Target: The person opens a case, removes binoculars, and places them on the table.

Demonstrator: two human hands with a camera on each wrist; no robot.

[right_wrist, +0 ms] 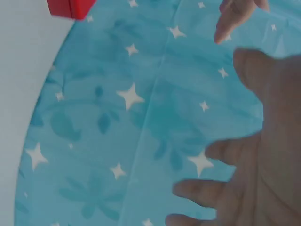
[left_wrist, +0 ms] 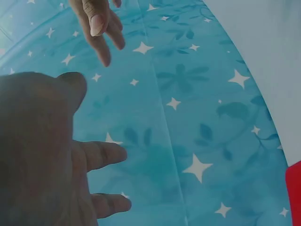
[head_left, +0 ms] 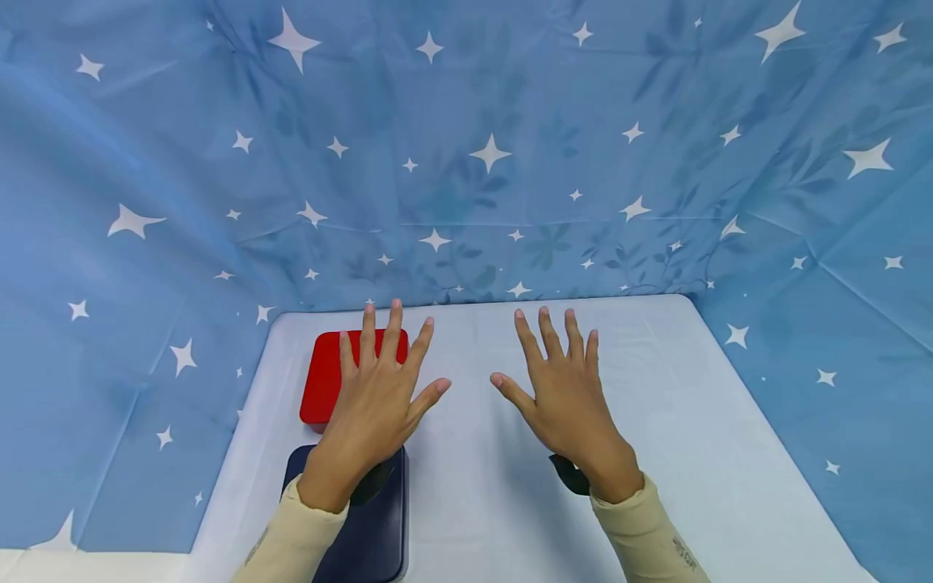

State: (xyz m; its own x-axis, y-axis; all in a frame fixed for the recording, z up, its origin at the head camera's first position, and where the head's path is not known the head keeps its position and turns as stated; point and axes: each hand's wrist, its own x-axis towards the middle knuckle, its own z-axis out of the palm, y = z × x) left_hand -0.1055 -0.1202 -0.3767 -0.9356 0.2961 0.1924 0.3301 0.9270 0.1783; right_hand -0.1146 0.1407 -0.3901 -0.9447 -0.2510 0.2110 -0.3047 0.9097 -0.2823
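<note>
In the head view my left hand (head_left: 375, 397) is held palm down with its fingers spread, above the left part of the white table. Partly hidden beneath it are a red box (head_left: 321, 385) and, nearer to me, a dark navy case (head_left: 379, 534). To the right, my right hand (head_left: 572, 397) hovers over the white table surface, its fingers also spread. Neither hand holds anything, and a gap separates them. Each wrist view shows its own hand, the left (left_wrist: 37, 150) and the right (right_wrist: 268, 155), with the opposite hand's fingertips near the top.
The white table (head_left: 692, 453) has rounded far corners. Blue cloth (head_left: 466, 186) with white stars and leaf shapes stands behind it and along both sides. Long cream sleeves (head_left: 291, 538) cover both forearms, and a dark band (head_left: 568, 475) sits at the right wrist.
</note>
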